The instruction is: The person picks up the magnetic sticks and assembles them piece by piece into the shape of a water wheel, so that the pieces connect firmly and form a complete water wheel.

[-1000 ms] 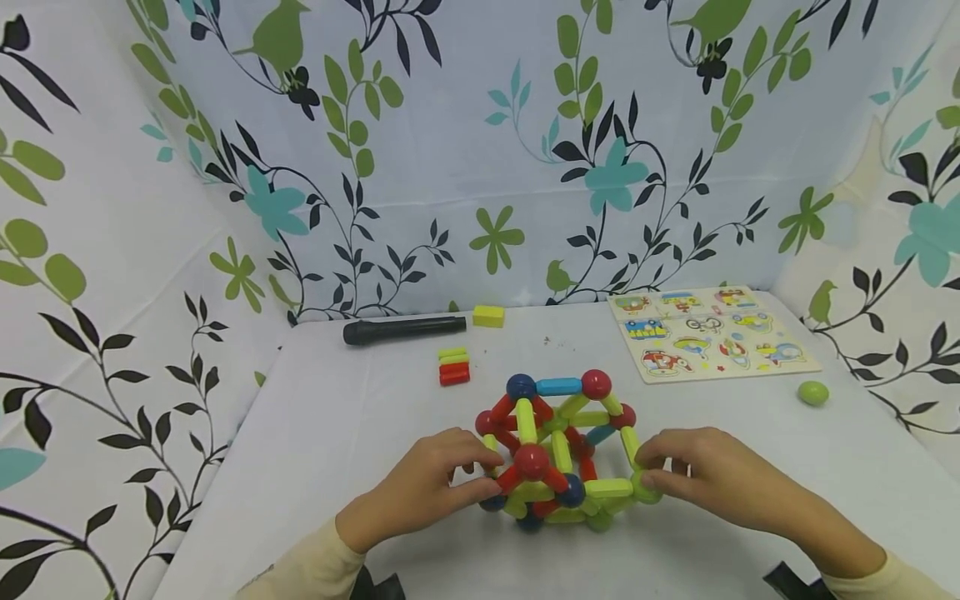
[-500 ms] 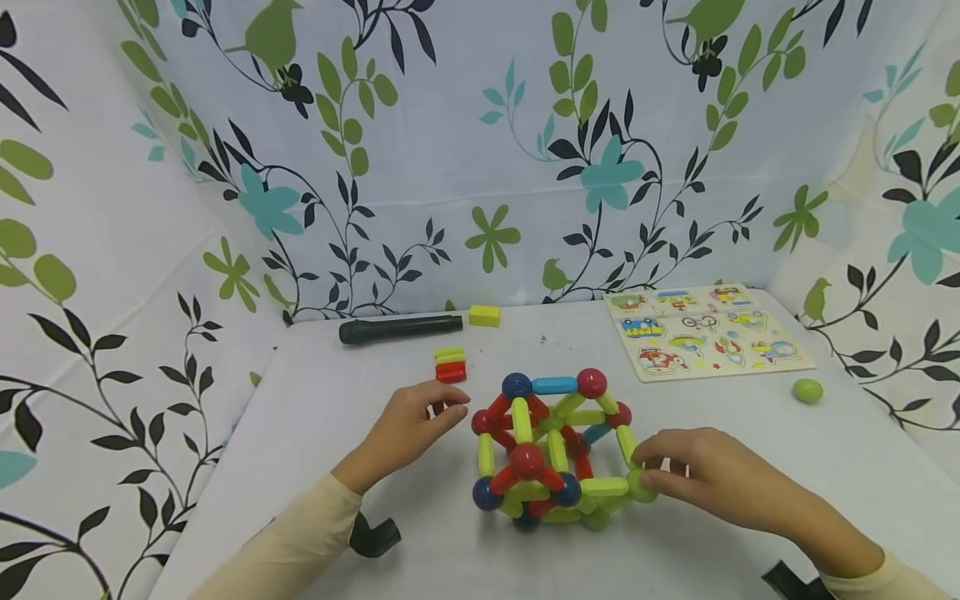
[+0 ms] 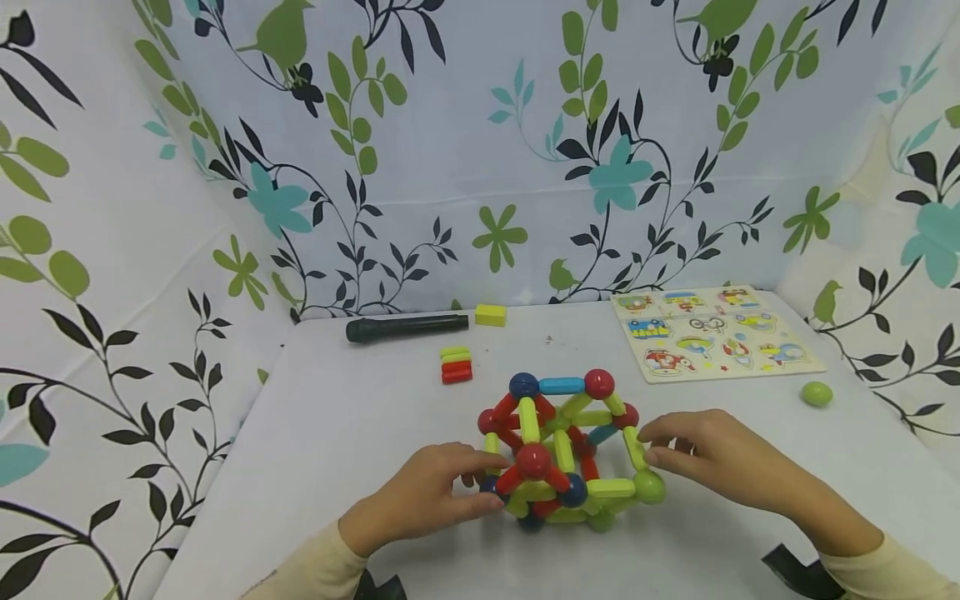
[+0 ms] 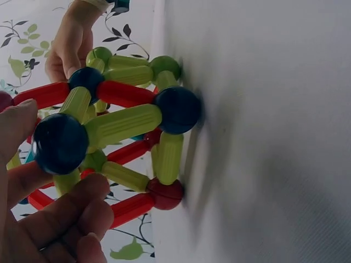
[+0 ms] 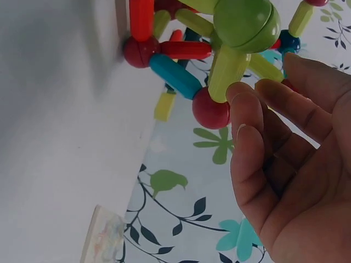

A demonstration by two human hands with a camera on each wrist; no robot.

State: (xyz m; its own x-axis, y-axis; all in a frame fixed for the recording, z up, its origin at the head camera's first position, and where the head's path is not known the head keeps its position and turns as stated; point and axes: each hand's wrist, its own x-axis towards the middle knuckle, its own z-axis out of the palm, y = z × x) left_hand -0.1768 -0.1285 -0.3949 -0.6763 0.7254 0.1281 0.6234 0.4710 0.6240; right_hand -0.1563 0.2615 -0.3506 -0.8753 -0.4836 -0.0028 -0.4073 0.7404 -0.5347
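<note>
A frame of magnetic building sticks and balls (image 3: 562,454), in red, yellow-green and blue, stands on the white table. At its near left corner, my left hand (image 3: 435,492) holds it around a dark blue ball (image 4: 60,143), thumb on one side and index finger passing behind. My right hand (image 3: 712,450) is at the opposite side, fingers loosely bent beside a yellow-green stick (image 3: 634,447) above the green ball (image 3: 649,486). In the right wrist view its fingertips (image 5: 244,101) meet or nearly meet that stick, while the thumb stays apart.
Loose yellow-green and red sticks (image 3: 456,367) lie behind the frame. Farther back are a black microphone-like rod (image 3: 407,327) and a yellow block (image 3: 490,315). A picture puzzle board (image 3: 712,337) lies back right, with a loose green ball (image 3: 817,394) near it.
My left hand was at the frame's near left corner, lifted off toward the back left, and is now back there. My right hand has shifted slightly up from the green ball.
</note>
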